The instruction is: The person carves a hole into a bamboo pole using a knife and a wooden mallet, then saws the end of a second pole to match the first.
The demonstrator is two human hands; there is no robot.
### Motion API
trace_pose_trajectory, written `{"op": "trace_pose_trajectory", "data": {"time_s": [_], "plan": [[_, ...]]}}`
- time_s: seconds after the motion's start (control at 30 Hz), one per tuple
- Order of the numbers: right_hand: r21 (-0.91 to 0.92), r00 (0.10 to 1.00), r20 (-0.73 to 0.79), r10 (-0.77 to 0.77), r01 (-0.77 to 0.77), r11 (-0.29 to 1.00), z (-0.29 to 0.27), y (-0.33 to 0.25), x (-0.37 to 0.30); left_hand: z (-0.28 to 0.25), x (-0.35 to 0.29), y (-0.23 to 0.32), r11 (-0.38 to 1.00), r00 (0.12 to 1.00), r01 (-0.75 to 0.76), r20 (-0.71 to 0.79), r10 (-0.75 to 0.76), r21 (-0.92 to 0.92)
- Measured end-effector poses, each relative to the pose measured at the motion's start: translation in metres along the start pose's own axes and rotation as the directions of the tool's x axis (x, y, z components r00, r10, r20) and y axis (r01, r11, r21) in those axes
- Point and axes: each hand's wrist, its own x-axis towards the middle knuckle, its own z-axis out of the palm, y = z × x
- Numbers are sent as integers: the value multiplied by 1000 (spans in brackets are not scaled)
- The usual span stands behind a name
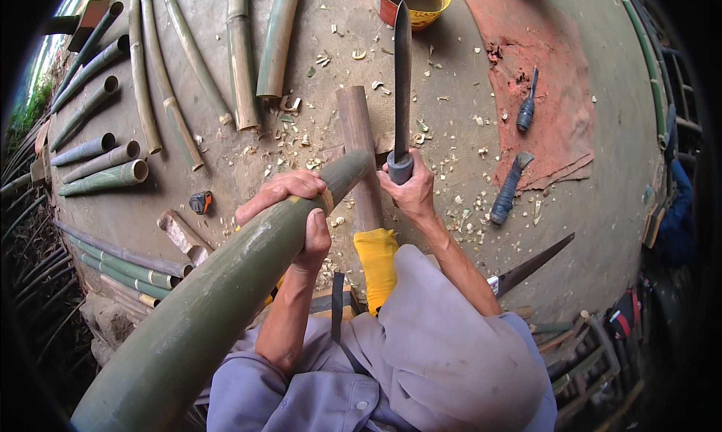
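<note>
A thick green bamboo pole (226, 297) slants from the lower left up to the middle of the view. My left hand (314, 240) is wrapped round it just below its far end, near a pale ring at the joint. In my right hand (414, 190) I hold a long machete (402, 78) by its dark handle, blade upright and apart from the bamboo. The pole's tip lies over a brown wooden post (353, 120), whose near end meets a yellow covering (375, 259). Whether tip and post touch, I cannot tell.
Cut bamboo lengths (241, 71) lie at the far left, with a tape measure (200, 202) nearer. A water bucket (387, 11) stands far ahead. On the right are a red cloth (556, 93), a chisel-like tool (527, 112), a wrapped-handle blade (511, 187) and a handsaw (538, 265). Shavings litter the floor.
</note>
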Motion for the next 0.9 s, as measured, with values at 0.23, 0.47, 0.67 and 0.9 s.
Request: {"op": "trace_pose_trajectory", "data": {"time_s": [0.23,0.47,0.67,0.9], "plan": [[-120,993,-118,-22,7,993,-65,-26,0,-2,0,2,999,1000,12,6,-12,-38],[-437,979,12,-204,189,879,-147,-12,-16,-4,0,-2,1000,1000,-4,4,4,-15],[-618,843,536,-38,422,663,-181,-24,17,-8,3,3,1000,998,-6,66,5,16],[-529,640,768,18,618,582,-152,-41,80,-6,3,-1,997,996,-49,77,45,54]]}}
